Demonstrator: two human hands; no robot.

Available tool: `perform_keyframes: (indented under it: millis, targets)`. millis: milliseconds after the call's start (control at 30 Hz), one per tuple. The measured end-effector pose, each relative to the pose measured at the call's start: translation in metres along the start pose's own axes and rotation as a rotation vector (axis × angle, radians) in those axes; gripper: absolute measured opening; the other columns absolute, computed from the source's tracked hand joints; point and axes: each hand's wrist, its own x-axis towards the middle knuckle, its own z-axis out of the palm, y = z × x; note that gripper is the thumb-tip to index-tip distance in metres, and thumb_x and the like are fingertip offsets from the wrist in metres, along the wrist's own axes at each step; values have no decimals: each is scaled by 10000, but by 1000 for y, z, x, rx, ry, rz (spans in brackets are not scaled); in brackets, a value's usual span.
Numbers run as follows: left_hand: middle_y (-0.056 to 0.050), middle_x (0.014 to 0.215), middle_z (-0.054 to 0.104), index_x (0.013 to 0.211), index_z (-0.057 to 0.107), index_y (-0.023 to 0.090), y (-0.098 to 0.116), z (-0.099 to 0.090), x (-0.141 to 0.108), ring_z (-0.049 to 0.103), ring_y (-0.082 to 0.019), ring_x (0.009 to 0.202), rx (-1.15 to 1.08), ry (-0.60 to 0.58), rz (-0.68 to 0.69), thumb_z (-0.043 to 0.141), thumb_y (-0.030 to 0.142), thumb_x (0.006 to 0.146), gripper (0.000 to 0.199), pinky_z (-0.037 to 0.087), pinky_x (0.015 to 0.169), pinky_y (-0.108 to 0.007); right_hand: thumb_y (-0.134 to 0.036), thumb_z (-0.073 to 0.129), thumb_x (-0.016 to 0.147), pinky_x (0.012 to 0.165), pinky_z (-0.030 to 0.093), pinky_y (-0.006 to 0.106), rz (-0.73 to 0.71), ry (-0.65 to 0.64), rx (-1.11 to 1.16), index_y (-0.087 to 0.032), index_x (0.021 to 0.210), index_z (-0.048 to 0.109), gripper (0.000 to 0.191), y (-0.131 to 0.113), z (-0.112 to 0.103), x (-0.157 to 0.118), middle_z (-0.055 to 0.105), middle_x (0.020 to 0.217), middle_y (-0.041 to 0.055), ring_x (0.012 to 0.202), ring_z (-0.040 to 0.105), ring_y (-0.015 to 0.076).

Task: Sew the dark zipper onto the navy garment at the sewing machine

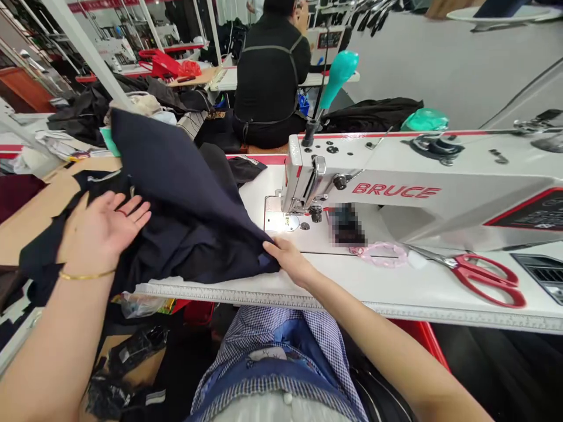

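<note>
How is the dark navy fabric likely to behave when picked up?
The dark navy fabric is probably floppy, judging by its loose folds. Lifted by the corner the right hand pinches, it would likely sag or drag, since most of it spreads leftward from there.

Light is bright and even over the white tabletop (pixel 373 281), strongest at the needle plate (pixel 273 221) just beyond the right grip (pixel 285 255), where a small spot blows out to white under the sewing machine (pixel 396 155). The machine's arm leaves soft grey shade beneath it. Between the grips, the dark cloth (pixel 189 205) swallows most detail in its folds; below them, under the tabletop, everything turns dim. A blocky pixelated patch (pixel 347 225) sits right of the right grip. Wide-angle distortion tilts the white post (pixel 85 50) beyond the left grip (pixel 105 223), and the far background looks soft.
</note>
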Motion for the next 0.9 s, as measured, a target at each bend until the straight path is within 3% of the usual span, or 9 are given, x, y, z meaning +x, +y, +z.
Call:
perform_keyframes:
  millis: [100,200,267,367,433,533,633,733,900]
  targets:
    - [-13,835,597,1020,547,156,-5,22,-8,590,-110,753,-126,37,-33,478,292,834,240,495,786,-323,-289,506,793,624,422,277,-73,161,-126,-155,1067,489,306,13,-22,-18,568,827,30,729,531,151]
    - [-13,820,638,904,619,166,0,43,-34,600,-130,774,109,-92,111,556,302,785,191,473,835,-307,-220,473,831,780,430,335,-363,273,-416,-180,1085,490,258,2,-26,-31,570,1006,71,950,521,186]
    - [-17,909,654,926,633,194,7,55,-43,598,-154,866,377,-306,290,532,339,805,215,446,882,-306,-181,453,852,849,413,352,-544,234,-564,-181,1043,519,202,-10,-21,-31,586,1009,70,990,508,188]
    - [-29,1056,626,1030,607,214,10,73,-40,557,-170,996,637,-622,573,451,378,850,289,415,923,-301,-141,448,858,878,409,345,-655,105,-684,-166,1011,548,185,-24,-11,-19,611,985,58,967,516,182]
    - [-52,1092,609,1083,584,199,3,87,-33,528,-190,1044,756,-761,708,420,380,864,328,404,931,-321,-148,463,857,885,406,353,-633,17,-785,-153,1035,556,201,-28,-5,-6,606,1039,63,997,508,198]
    - [-83,1096,602,1105,572,181,-13,103,-24,510,-232,1058,949,-835,824,438,321,849,321,362,953,-398,-196,507,849,880,402,379,-518,-72,-946,-135,1122,537,282,-25,0,16,568,1125,91,1045,484,235]
    - [-100,1076,610,982,628,170,-25,109,-17,517,-257,1031,1043,-807,823,409,259,845,274,333,943,-440,-207,540,832,884,379,400,-404,-128,-980,-113,1104,556,288,-17,3,36,562,1085,130,1030,482,255]
    - [-65,1021,633,857,641,184,-24,105,-9,539,-226,980,983,-866,745,366,278,863,291,354,908,-387,-184,533,834,881,356,383,-338,-182,-880,-122,927,613,137,-12,2,46,579,981,113,974,494,232]
    - [26,756,605,892,560,206,4,89,1,530,-122,660,685,-1001,353,338,429,875,315,395,618,-218,-274,389,918,661,399,238,-279,-279,-622,-160,874,551,203,-13,-8,37,552,769,-4,706,501,111]
